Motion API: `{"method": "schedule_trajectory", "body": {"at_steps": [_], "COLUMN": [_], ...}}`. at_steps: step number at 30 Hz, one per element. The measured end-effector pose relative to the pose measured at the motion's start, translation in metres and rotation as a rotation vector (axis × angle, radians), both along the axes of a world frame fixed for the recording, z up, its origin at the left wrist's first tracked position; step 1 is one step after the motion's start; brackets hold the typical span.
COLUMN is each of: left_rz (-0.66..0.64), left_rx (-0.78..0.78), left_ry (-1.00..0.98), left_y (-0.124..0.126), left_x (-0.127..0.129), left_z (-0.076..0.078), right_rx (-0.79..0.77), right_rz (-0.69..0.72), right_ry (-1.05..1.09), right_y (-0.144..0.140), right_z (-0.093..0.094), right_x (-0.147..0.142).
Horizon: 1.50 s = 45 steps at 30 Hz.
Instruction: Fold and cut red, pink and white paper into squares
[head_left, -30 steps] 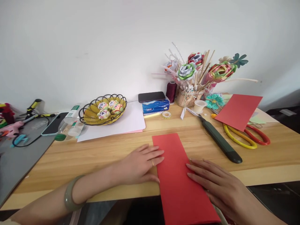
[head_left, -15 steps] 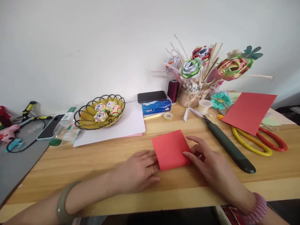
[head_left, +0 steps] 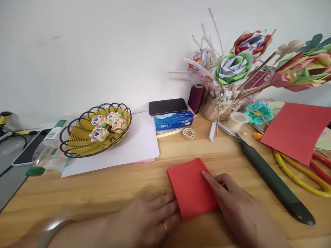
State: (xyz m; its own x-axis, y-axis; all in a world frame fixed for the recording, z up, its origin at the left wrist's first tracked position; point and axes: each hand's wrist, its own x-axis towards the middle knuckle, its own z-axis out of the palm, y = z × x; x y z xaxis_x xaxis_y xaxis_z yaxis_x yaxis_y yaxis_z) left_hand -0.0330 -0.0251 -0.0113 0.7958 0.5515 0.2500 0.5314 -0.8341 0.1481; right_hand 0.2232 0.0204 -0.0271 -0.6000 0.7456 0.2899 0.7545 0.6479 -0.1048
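A folded red paper (head_left: 190, 186) lies flat on the wooden table (head_left: 103, 187) in front of me. My right hand (head_left: 241, 215) rests on the paper's right edge, its fingertips pressing down on the sheet. My left hand (head_left: 146, 222) lies flat at the paper's lower left edge, with a ring on one finger and a green bangle on the wrist. Neither hand lifts the paper.
A dark green craft knife (head_left: 274, 181) lies to the right. Beyond it are a red sheet (head_left: 294, 129) and yellow and red scissors (head_left: 302, 170). At the back stand paper flowers in a holder (head_left: 227, 103), a thread spool (head_left: 196, 96), a phone on a tissue pack (head_left: 168, 106), a yellow basket (head_left: 74, 141) and white paper (head_left: 129, 148).
The long red sheet was folded in half into a square. My right hand moved up onto its right edge, and the camera has come closer to the table.
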Motion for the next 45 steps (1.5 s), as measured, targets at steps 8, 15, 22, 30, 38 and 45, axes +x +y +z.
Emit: {"method": "schedule_trajectory", "body": {"at_steps": [8,15,22,30,38,45], "left_rz": [-0.071,0.492,0.595,0.763,0.693,0.634], "left_rx": [-0.344,-0.369,-0.607,-0.734,-1.007,-0.966], "left_ry": [-0.116,-0.193,0.292,-0.069,-0.681,-1.11], "left_y": [0.013,0.064,0.082,0.07,0.067,0.074], "left_x": [-0.008,0.017,0.046,0.035,0.038,0.042], "left_z": [0.019,0.041,0.043,0.033,0.04,0.066], "right_rx": [-0.075,-0.075,0.134,0.014,-0.752,-0.534], "right_rz": [-0.012,0.074,0.09,0.01,0.117,0.177], "right_ry": [-0.137,-0.101,0.002,0.211,0.538,0.58], "right_y": [-0.001,0.004,0.004,0.024,0.054,0.067], "right_z": [-0.001,0.0,0.007,0.01,0.054,0.079], "right_x": [0.001,0.006,-0.009,-0.004,-0.014,-0.025]}}
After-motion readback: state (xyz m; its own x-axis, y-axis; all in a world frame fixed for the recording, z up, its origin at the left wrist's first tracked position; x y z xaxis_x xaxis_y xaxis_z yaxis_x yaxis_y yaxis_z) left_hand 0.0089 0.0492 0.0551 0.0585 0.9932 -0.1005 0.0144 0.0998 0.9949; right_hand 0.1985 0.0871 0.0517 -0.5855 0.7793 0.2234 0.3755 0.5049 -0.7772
